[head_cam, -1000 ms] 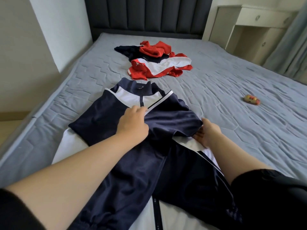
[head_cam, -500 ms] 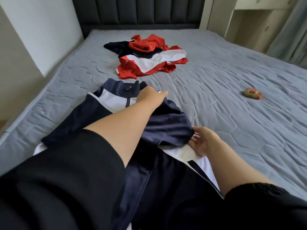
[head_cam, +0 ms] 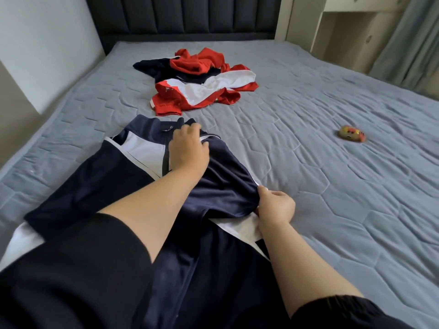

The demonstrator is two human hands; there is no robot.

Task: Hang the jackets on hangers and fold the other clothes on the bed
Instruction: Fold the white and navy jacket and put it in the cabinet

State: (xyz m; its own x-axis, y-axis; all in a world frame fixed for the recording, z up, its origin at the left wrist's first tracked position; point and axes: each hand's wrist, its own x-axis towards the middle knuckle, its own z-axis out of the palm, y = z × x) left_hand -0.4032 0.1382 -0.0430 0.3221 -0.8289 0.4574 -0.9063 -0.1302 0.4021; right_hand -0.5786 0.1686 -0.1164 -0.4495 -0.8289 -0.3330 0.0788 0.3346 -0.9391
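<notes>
Looking down at the bed [head_cam: 320,233], I see the navy and white jacket [head_cam: 107,186] spread flat with its front up. Its collar [head_cam: 152,125] points to the headboard [head_cam: 185,17], and it lies nearer the left edge, running down to the near edge under my arms. My left hand [head_cam: 188,148] reaches across it and rests just beside the zip [head_cam: 165,160] under the collar. Its fingers are curled on the cloth, and I believe they pinch the front edge there. My right hand [head_cam: 275,206] is closed on a bunch of navy cloth at the right shoulder, where the sleeve is folded in, thumb on top.

I judge that the step in hand is the arranging of this jacket: the shoulder is being pulled straight and the front opened, so that a hanger can go in. No hanger is in view, so hanging is not yet begun.

The next move, in my opinion, calls for the front to be opened wide enough, with both hands holding the slippery cloth firmly. After that one hand must let go and fetch a hanger from somewhere outside the view.

Toward the headboard, about mid-width, a red, white and navy pile [head_cam: 204,89] waits unsorted. A small toy [head_cam: 351,134] lies well apart toward the right edge.
</notes>
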